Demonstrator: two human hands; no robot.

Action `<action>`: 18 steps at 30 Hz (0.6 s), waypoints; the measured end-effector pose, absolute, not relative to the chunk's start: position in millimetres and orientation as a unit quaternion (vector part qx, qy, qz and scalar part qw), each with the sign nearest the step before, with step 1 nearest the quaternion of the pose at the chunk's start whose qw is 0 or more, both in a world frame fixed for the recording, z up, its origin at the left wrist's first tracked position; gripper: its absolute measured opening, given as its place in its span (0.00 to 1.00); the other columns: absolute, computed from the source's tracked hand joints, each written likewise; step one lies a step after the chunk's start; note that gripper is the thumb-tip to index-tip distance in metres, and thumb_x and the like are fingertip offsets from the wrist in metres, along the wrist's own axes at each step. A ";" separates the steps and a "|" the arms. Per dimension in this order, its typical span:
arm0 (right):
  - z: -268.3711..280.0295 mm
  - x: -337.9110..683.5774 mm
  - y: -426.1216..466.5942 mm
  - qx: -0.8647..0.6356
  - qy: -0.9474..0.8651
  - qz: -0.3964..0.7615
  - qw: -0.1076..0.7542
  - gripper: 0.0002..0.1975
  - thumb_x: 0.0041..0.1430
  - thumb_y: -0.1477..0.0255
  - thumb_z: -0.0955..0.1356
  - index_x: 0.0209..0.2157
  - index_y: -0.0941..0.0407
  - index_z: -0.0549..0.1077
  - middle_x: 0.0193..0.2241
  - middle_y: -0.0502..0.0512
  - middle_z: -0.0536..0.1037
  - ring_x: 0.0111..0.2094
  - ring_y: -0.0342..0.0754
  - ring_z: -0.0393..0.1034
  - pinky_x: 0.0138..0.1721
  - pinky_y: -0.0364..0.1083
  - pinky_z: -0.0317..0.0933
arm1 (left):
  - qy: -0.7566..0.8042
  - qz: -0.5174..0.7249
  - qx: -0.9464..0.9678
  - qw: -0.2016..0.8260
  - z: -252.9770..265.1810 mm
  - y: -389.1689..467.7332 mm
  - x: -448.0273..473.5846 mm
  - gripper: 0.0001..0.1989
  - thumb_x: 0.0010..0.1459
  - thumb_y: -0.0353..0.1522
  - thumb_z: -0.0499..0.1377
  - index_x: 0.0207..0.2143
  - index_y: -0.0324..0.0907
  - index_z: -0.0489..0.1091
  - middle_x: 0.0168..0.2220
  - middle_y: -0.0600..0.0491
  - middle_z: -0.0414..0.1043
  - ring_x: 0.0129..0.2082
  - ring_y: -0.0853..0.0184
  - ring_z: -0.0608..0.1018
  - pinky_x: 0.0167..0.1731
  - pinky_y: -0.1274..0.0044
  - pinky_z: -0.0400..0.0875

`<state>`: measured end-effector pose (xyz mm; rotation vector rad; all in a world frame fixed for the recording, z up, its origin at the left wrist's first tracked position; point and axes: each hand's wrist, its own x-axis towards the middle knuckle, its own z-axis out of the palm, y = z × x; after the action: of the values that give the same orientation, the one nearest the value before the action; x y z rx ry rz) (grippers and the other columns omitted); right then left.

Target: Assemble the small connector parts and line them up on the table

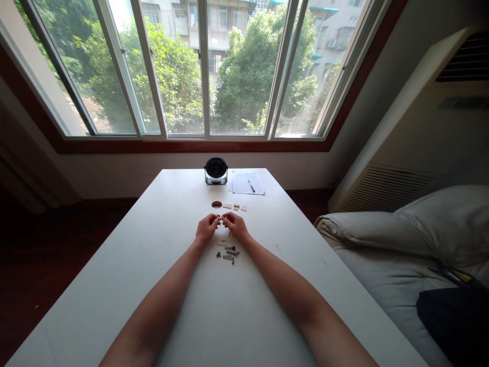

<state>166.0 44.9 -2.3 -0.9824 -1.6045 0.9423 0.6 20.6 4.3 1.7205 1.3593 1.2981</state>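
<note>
Over the middle of the white table (183, 285), my left hand (207, 227) and my right hand (235, 225) meet at the fingertips. Both are closed in a pinch around a small pale piece (221, 219); its exact shape is too small to tell, and fingers cover part of it. A dark bit shows at its far side. Just nearer than the hands lie a few thin cream-coloured pieces (221, 243). Closer still is a loose group of small grey and black pieces (229, 251), like building-toy parts, touching neither hand.
Beyond the hands, several cream perforated pieces (236, 207) lie in a row beside a round brown hole or disc (216, 204). A small black fan (216, 170) stands at the far edge, with printed paper (241, 181) and a pen (251, 186) to its right. A sofa (367, 265) flanks the table.
</note>
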 end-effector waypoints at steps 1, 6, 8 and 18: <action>-2.5 165.9 45.0 -0.405 -0.665 0.387 0.494 0.12 0.57 0.60 0.69 0.38 0.54 0.76 0.25 0.51 0.77 0.27 0.48 0.73 0.32 0.46 0.68 | 0.509 0.490 0.644 0.293 4.0 20.8 0.6 0.13 0.61 0.43 0.56 0.35 0.44 0.73 0.30 0.53 0.77 0.27 0.68 0.77 0.32 0.75 0.72; -2.6 165.7 43.3 -0.409 -0.676 0.361 0.496 0.12 0.58 0.62 0.69 0.40 0.54 0.76 0.26 0.50 0.77 0.28 0.47 0.72 0.32 0.45 0.67 | 0.491 0.510 0.630 0.320 2.3 21.6 1.5 0.13 0.60 0.43 0.58 0.40 0.44 0.72 0.30 0.53 0.77 0.28 0.67 0.78 0.31 0.75 0.72; -1.8 165.6 41.9 -0.410 -0.686 0.343 0.494 0.12 0.59 0.63 0.68 0.41 0.54 0.76 0.26 0.50 0.77 0.28 0.46 0.72 0.32 0.44 0.66 | 0.488 0.514 0.625 0.327 0.9 22.3 1.5 0.13 0.59 0.42 0.58 0.41 0.44 0.72 0.29 0.53 0.77 0.27 0.67 0.77 0.31 0.76 0.72; 2.9 163.1 40.5 -0.388 -0.706 0.314 0.502 0.11 0.58 0.69 0.67 0.42 0.54 0.76 0.36 0.53 0.80 0.34 0.47 0.75 0.39 0.46 0.69 | 0.495 0.510 0.623 0.326 0.7 24.1 0.5 0.12 0.59 0.41 0.58 0.41 0.44 0.72 0.29 0.53 0.76 0.27 0.68 0.77 0.31 0.76 0.71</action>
<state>163.1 40.5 2.9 -0.9384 -1.7061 0.7577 0.5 24.1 0.7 1.6331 1.2965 1.3366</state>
